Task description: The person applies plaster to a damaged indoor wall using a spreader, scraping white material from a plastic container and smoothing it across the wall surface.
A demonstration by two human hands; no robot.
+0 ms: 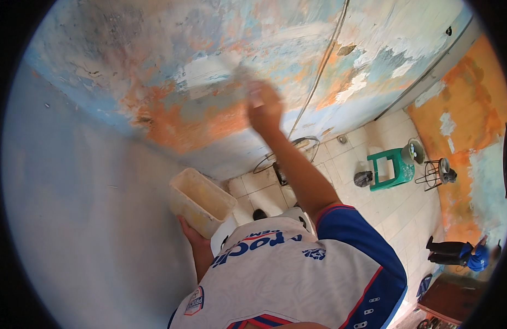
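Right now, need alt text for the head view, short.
A person's right hand presses a blurred tool against a peeling blue and orange wall, spreading a pale patch, while the left hand holds a cream rectangular tub from below. A green stool stands on the tiled floor.

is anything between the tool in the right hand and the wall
Nothing visible. The right hand presses a blurred flat tool straight against the peeling wall. The left hand holds the tub lower down, out of the way.
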